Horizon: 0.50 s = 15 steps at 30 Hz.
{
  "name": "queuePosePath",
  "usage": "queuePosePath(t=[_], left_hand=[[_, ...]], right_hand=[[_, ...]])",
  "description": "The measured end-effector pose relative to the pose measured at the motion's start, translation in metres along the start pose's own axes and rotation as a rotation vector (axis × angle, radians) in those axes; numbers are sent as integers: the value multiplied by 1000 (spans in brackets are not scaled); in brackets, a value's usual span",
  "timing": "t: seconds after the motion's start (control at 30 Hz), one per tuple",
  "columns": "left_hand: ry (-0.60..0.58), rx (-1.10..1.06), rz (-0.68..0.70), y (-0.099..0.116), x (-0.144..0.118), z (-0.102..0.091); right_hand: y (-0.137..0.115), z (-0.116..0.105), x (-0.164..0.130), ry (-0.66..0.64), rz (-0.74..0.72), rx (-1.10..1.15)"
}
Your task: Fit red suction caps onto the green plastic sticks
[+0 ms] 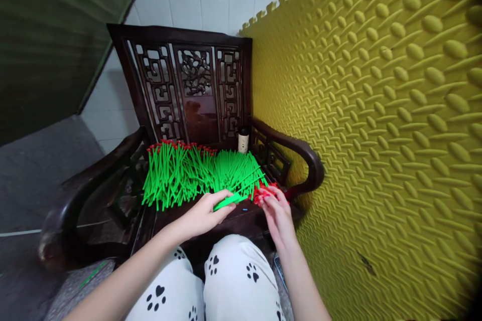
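Observation:
My left hand (211,213) is closed around a small bundle of thin green sticks (228,201), held just in front of the seat's pile. At the right side of the seat, my right hand (276,209) reaches into a heap of small red pieces (259,193). Its fingers are bent and drawn together on them; the exact piece at the fingertips is partly hidden. Behind my hands lie many plain green sticks (237,168). To their left is a larger pile of green sticks with red tips (173,175), the tips pointing toward the backrest.
Everything lies on a dark carved wooden armchair (199,118). A cream cup with a black lid (243,141) stands at the seat's back right corner. A yellow textured foam mat (361,125) rises along the right. One green stick (92,275) is on the floor at left.

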<state>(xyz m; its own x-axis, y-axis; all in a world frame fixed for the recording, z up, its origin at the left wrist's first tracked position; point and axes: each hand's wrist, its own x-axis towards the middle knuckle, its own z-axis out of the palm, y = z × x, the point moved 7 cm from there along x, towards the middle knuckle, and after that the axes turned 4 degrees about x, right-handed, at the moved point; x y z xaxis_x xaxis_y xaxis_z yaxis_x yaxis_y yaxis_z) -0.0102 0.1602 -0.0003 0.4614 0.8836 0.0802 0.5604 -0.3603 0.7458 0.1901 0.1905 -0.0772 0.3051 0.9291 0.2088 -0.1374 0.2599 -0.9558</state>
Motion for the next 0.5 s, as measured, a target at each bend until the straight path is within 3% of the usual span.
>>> queuePosePath(t=[0.1,0.2,0.5], left_hand=[[9,14,26,10,-6,-1],[4,91,91,21,-11,-3],[-30,113,217,33,-12,-3]], right_hand=[[-28,25,-28,-233,196,412],[-51,39,-50,-369,249,607],[-55,47,-63,-403,292,760]])
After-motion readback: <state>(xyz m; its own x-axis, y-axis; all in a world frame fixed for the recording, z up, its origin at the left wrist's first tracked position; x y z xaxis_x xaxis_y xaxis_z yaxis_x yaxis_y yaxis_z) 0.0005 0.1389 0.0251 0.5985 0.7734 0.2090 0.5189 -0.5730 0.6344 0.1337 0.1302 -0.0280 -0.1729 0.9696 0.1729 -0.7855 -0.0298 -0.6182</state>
